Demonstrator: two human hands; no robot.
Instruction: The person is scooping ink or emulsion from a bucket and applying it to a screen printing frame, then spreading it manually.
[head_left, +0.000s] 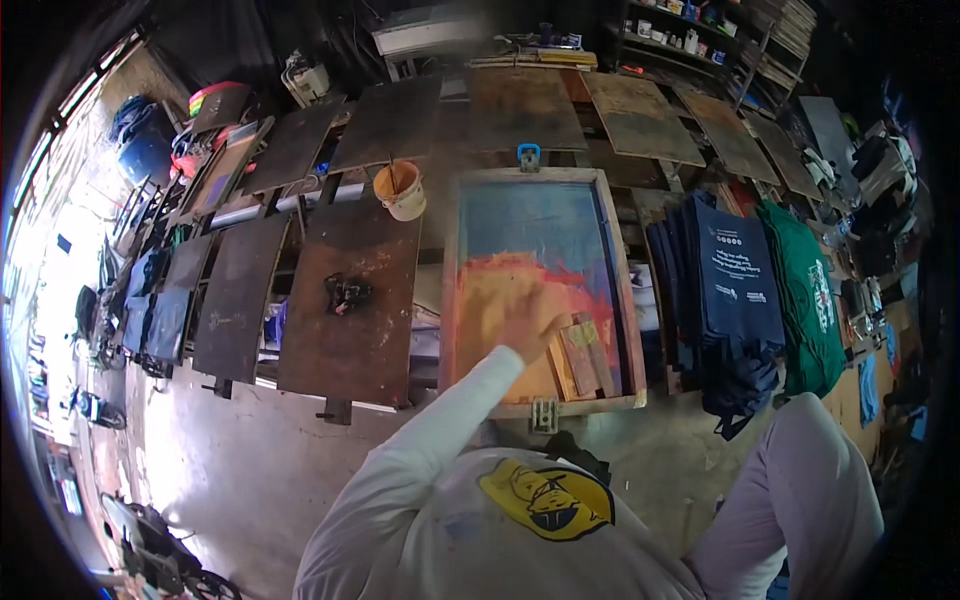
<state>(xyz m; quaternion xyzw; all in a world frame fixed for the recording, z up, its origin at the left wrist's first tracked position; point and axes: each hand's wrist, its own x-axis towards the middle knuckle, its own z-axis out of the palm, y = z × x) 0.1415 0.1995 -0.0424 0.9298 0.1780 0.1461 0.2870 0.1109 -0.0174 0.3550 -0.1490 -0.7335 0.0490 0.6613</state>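
My left hand (528,318) is stretched over a wooden-framed printing screen (627,290), smeared by motion. Its fingers cannot be made out, nor whether they touch the mesh. The upper mesh is blue-grey; an orange-yellow area with ragged red edges covers the lower part. Just right of the hand, a wooden block that looks like a squeegee (588,357) leans in the screen's lower right corner. A metal clamp (545,414) sits on the near side of the frame, and a blue clamp (529,156) at the far side. At the right my other sleeve is bent sharply; its hand is out of sight.
Dark flat boards (350,250) stand in rows left of and beyond the screen. One carries a cream bucket (405,203) with a stick in it and a small black object (347,293). At right lie stacked navy bags (735,270) and green fabric (803,300).
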